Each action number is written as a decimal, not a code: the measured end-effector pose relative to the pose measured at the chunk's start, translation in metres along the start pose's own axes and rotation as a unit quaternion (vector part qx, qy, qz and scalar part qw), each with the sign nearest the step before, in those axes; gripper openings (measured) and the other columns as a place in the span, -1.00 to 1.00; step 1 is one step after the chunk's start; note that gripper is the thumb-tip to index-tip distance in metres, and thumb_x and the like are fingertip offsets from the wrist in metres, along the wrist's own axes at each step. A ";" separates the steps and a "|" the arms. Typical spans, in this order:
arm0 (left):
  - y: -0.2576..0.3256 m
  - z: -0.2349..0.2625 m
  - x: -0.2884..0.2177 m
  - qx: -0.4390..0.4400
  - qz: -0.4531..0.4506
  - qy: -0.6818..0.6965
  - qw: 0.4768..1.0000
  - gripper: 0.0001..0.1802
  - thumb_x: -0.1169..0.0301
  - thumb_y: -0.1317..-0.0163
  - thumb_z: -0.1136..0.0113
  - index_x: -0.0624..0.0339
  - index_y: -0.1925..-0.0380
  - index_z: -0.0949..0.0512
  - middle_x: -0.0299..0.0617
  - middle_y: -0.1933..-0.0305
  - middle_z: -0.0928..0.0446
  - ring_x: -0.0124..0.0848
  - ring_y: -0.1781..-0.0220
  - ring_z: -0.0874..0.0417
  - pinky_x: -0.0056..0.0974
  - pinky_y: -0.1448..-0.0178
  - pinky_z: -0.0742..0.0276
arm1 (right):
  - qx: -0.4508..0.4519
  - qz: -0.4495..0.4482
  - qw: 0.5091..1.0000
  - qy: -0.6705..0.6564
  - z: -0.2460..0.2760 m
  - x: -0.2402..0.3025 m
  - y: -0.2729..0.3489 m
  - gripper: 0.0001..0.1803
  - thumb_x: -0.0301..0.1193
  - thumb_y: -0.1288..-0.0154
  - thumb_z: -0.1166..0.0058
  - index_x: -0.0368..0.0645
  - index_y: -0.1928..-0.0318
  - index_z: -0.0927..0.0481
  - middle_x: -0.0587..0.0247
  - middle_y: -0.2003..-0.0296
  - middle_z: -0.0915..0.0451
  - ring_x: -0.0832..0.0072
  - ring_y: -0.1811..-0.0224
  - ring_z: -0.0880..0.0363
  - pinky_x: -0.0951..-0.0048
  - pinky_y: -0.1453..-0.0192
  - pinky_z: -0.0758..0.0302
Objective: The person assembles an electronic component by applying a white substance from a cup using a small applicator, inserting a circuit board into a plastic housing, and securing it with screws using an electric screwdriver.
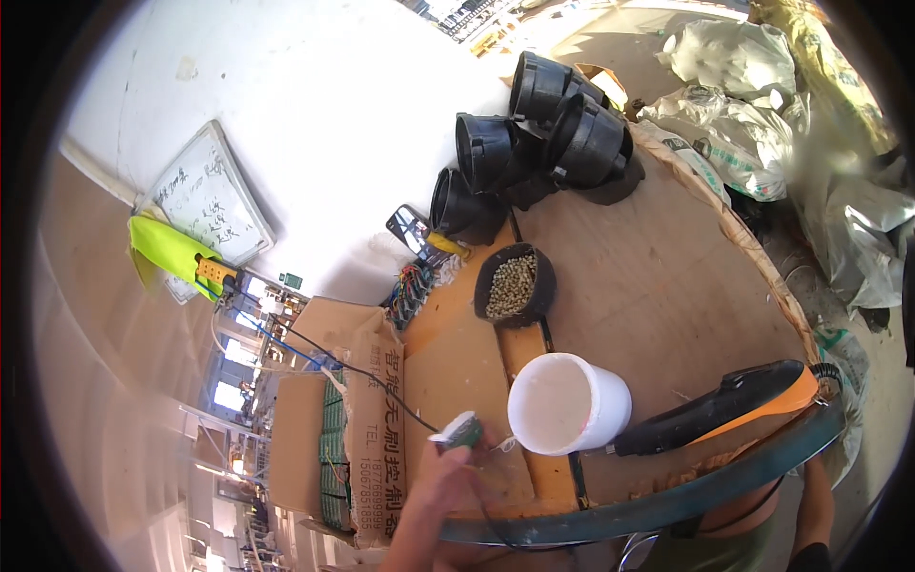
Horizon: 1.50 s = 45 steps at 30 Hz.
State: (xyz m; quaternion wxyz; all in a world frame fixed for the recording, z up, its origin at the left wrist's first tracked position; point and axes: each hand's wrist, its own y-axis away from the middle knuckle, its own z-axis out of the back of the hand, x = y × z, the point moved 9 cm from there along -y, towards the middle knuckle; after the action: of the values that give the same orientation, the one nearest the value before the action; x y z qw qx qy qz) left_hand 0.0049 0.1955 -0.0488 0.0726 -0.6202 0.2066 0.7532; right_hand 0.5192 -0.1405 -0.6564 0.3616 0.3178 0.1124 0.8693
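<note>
My left hand (440,481) is closed around a small green and white piece (461,433), whose exact kind I cannot make out. A thin black cable runs from beside that piece toward the upper left. Just right of the hand stands a white plastic tub (610,405), its inside pale. Farther off sits a black bowl (541,286) of small brass-coloured parts (513,284). At the lower right my right forearm (816,505) shows beyond the table rim, while the hand itself is hidden. The nearest thing to it is a black and orange power tool (734,405) lying on the table.
Left of my hand, an open cardboard box (376,429) holds green circuit boards (334,448). Several black plastic cylinders (586,138) are grouped at the back beside a phone (410,229) and bundled wires (410,291). A raised dark rim (667,500) edges the table (658,276); plastic sacks (734,133) lie beyond.
</note>
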 end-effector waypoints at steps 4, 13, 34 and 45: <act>0.005 -0.020 -0.052 0.051 -0.084 0.066 0.993 -0.11 0.01 0.04 -0.52 0.34 -0.21 -0.43 -0.11 -0.01 -0.59 -0.28 -0.04 -0.60 -0.21 -0.14 -0.47 | 0.006 -0.019 0.999 -0.036 -0.007 -0.009 0.003 -0.68 -0.16 -0.21 -0.09 -0.09 0.15 -0.62 0.05 0.33 -0.61 0.14 0.33 -0.53 0.20 0.28 -0.41; 0.002 -0.006 -0.035 0.003 -0.056 0.041 0.998 -0.13 0.12 0.01 -0.53 0.37 -0.24 -0.40 -0.07 -0.12 -0.56 -0.24 -0.11 -0.60 -0.16 -0.21 -0.46 | 0.021 -0.055 0.990 -0.124 -0.012 -0.029 0.004 -0.71 -0.14 -0.20 -0.09 -0.04 0.18 -0.62 0.14 0.40 -0.59 0.22 0.42 -0.49 0.26 0.40 -0.36; 0.049 -0.008 -0.074 -0.019 -0.243 -0.197 0.950 -0.03 0.35 0.40 -0.74 0.25 -0.12 -0.43 -0.18 -0.07 -0.52 -0.39 -0.11 -0.51 -0.23 -0.25 -0.42 | 0.048 -0.297 0.529 -0.794 0.016 -0.074 0.101 -0.77 -0.10 -0.19 -0.10 0.08 0.27 -0.62 0.35 0.55 -0.55 0.40 0.63 -0.40 0.38 0.69 -0.24; 0.113 0.007 -0.098 -0.050 -0.353 -0.368 0.859 -0.05 0.30 0.37 -0.71 0.25 -0.12 -0.44 -0.04 0.02 -0.44 -0.13 -0.08 -0.49 -0.13 -0.16 -0.47 | -0.269 0.010 0.632 -0.726 0.311 0.206 0.314 -0.68 -0.32 -0.39 -0.02 -0.16 -0.08 -0.49 0.25 0.12 -0.53 0.39 0.10 -0.42 0.39 0.07 -0.30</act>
State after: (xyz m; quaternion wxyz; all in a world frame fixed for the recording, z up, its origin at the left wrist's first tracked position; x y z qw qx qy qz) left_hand -0.0211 0.1105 0.0717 0.3737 -0.3319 -0.1063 0.8596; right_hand 0.4308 -0.2312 -0.1855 0.3869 0.7360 -0.4289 0.3531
